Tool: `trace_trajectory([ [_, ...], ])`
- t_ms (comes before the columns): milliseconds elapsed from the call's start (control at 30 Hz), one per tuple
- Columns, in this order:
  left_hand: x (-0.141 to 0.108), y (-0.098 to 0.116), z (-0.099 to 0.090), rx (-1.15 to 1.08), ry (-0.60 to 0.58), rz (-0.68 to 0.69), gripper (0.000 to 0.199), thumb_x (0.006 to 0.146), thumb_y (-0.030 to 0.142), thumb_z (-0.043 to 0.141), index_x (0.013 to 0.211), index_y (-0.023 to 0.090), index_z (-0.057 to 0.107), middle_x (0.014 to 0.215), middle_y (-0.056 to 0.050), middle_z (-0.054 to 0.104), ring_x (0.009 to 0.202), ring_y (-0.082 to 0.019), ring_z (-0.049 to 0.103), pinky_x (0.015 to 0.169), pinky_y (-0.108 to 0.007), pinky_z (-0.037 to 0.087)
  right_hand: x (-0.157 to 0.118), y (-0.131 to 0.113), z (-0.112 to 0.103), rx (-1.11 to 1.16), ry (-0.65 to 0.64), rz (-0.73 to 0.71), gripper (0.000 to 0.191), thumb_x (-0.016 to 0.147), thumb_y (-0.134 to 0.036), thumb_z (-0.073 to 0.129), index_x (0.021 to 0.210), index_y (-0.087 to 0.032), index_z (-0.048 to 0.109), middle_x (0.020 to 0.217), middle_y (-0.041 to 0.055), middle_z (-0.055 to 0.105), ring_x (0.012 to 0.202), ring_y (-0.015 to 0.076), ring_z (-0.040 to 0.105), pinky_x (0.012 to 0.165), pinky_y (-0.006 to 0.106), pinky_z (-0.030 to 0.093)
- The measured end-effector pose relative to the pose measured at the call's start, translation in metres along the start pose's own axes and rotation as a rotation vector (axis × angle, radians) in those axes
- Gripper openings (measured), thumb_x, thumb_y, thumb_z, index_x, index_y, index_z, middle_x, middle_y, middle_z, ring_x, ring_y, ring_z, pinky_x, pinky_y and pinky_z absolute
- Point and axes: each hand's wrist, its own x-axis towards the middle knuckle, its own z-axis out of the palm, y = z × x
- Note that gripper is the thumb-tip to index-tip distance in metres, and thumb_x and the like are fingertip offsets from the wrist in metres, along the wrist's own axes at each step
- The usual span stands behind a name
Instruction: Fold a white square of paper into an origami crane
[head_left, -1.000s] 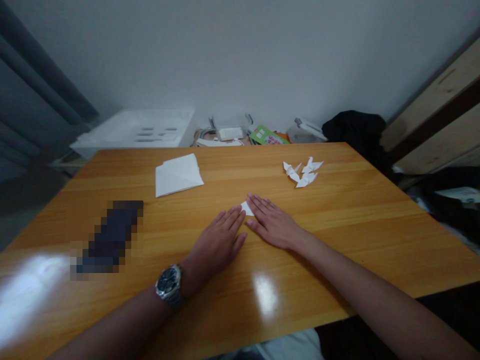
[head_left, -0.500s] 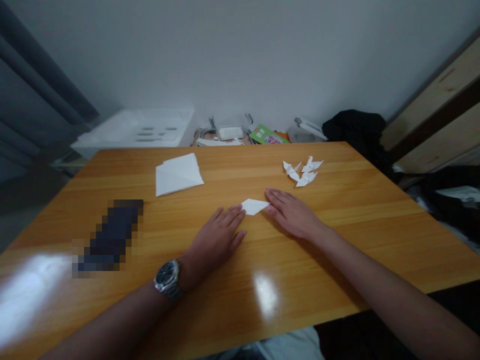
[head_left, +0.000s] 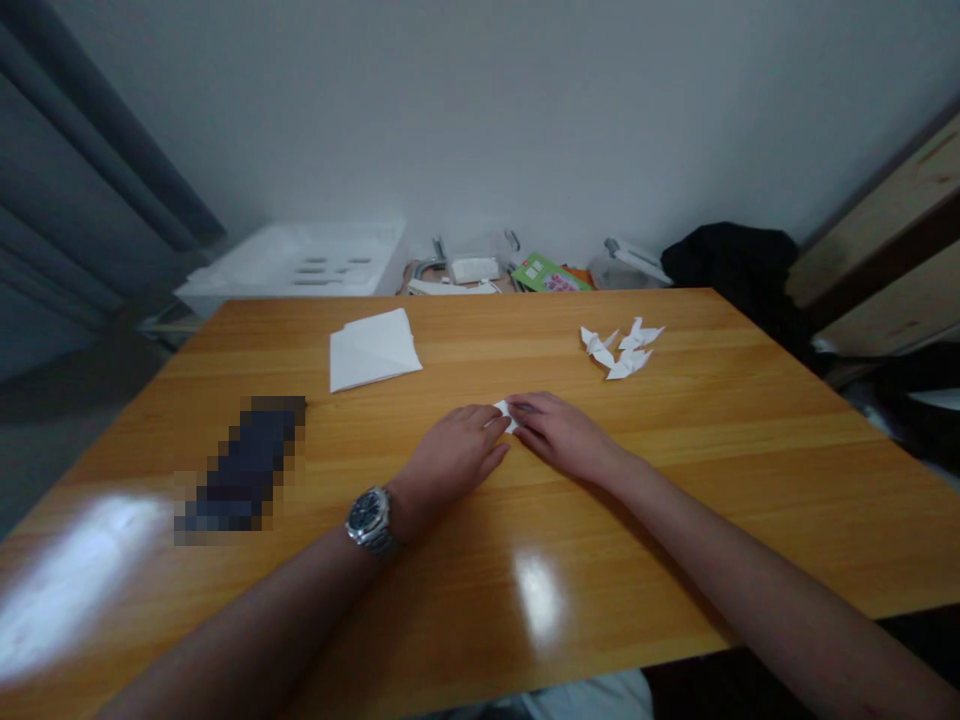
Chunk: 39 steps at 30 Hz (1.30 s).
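A small folded piece of white paper (head_left: 512,424) lies at the middle of the wooden table, mostly covered by my fingers. My left hand (head_left: 457,446), with a metal watch on its wrist, has its fingertips on the paper's left end and holds it against the table. From the other side my right hand (head_left: 561,433) has its fingers closed on the paper's right part. The paper's right tip is hidden under those fingers. Beyond my right hand several folded paper birds (head_left: 630,362) sit close together.
Flat white paper sheets (head_left: 375,350) lie at the back left of the table (head_left: 465,620). A dark, pixelated flat object (head_left: 247,465) lies on the left. Behind the far edge are a white plastic tray (head_left: 322,250), a green packet (head_left: 551,274) and a black cloth item (head_left: 727,255).
My right hand has moved left over the paper's right part and its fingers have closed there. Less of the paper shows now. The view has shifted slightly, moving the table rightward in it.
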Motion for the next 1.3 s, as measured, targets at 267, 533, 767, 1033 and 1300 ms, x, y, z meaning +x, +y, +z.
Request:
trace_trajectory([
  [267,-0.004,-0.012,0.014,-0.137,0.095,-0.014,0.028,0.100,0.031,0.054,0.120,0.018,0.068,0.121,-0.010,0.066,0.111,-0.024,0.061,0.101,-0.040,0.050,-0.007,-0.002,0.005,0.093,0.067,0.043,0.032,0.099,-0.023,0.055,0.129,-0.016,0.066,0.133,0.0148,0.065,0.123,0.0267,0.060,0.106,0.047,0.051],
  [533,-0.001,-0.018,0.017,-0.262,0.116,-0.035,0.017,0.097,0.030,0.061,0.106,0.020,0.070,0.114,-0.008,0.067,0.106,-0.022,0.061,0.097,-0.038,0.051,-0.008,-0.001,-0.001,0.187,0.066,-0.013,0.019,0.098,-0.023,0.059,0.108,-0.023,0.075,0.118,0.0093,0.073,0.111,0.0225,0.066,0.098,0.043,0.055],
  [767,0.003,-0.019,0.015,-0.280,0.113,-0.048,0.017,0.098,0.032,0.059,0.105,0.020,0.070,0.109,-0.006,0.067,0.101,-0.022,0.061,0.092,-0.037,0.050,-0.006,-0.002,-0.002,0.162,0.073,-0.017,0.017,0.098,-0.025,0.060,0.103,-0.021,0.076,0.114,0.0096,0.074,0.107,0.0227,0.067,0.095,0.041,0.055],
  [1033,0.004,-0.018,0.014,-0.312,0.128,-0.075,0.022,0.101,0.032,0.054,0.102,0.020,0.072,0.106,-0.006,0.068,0.099,-0.021,0.062,0.091,-0.036,0.050,-0.004,-0.009,-0.005,0.217,0.080,0.029,0.015,0.099,-0.025,0.058,0.102,-0.020,0.073,0.112,0.0093,0.072,0.106,0.0221,0.065,0.094,0.040,0.053],
  [1300,0.004,-0.018,0.015,-0.337,0.136,-0.077,0.018,0.099,0.031,0.057,0.103,0.021,0.072,0.106,-0.006,0.068,0.100,-0.021,0.062,0.091,-0.035,0.050,-0.003,-0.011,-0.006,0.277,0.097,0.076,0.014,0.100,-0.027,0.057,0.101,-0.020,0.069,0.107,0.0089,0.072,0.102,0.0222,0.064,0.092,0.040,0.052],
])
